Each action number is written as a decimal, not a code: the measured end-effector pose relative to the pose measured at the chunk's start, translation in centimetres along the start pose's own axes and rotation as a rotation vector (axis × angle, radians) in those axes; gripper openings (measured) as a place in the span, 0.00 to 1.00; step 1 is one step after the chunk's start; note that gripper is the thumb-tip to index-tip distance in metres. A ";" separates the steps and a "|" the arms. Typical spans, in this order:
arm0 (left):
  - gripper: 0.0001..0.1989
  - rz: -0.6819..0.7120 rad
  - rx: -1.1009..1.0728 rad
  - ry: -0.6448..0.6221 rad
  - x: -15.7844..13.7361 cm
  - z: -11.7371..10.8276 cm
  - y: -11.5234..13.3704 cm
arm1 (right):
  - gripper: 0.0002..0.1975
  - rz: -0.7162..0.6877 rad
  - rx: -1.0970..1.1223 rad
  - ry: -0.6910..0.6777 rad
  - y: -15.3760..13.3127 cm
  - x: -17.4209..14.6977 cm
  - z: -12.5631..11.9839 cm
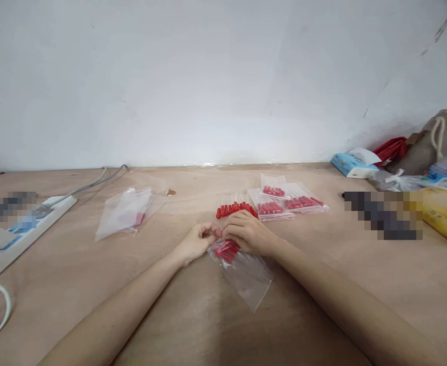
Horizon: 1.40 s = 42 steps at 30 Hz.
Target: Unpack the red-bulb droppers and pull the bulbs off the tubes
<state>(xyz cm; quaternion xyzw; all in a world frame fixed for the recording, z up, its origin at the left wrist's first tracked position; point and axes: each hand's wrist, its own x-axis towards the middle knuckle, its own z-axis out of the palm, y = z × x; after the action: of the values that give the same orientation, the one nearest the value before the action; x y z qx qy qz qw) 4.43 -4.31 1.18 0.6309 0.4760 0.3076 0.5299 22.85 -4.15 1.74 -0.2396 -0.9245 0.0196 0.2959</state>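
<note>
A clear plastic bag (249, 277) with red pieces (227, 250) inside lies at the middle of the table, its upper edge toward my hands. My left hand (198, 243) is closed in a pinch at the bag's upper left corner. Curled over the upper right of the same bag, my right hand (248, 231) is closed, its fingertips close to those of my left. Just beyond it lies a row of thin sticks with red ends (233, 208), partly hidden by the fingers. Several filled clear bags (271, 208) with red-ended contents overlap to the right.
Flat clear bags (122, 213) lie at the left, one showing a red patch. A white power strip (28, 239) with cables is farther left. At right are a blue tissue pack (355, 162), a yellow package (446, 216) and a blurred dark object (381, 216). A wall stands behind.
</note>
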 end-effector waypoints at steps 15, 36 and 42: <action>0.15 0.131 0.204 0.044 -0.1 -0.8 -0.7 | 0.12 0.423 0.029 0.040 -2.4 -4.6 -1.4; 0.13 0.168 0.426 -0.175 -1.9 -0.4 1.7 | 0.08 0.404 -0.056 0.040 -1.3 -5.8 -0.7; 0.06 0.252 0.640 -0.141 -2.9 0.2 2.7 | 0.08 0.385 -0.047 0.066 -1.2 -5.8 -0.7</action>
<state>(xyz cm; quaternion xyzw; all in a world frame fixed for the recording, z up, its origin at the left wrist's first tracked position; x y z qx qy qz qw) 4.34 -7.05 4.04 0.8386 0.4289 0.1612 0.2946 26.84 -7.93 -0.64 -0.4192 -0.8516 0.0465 0.3112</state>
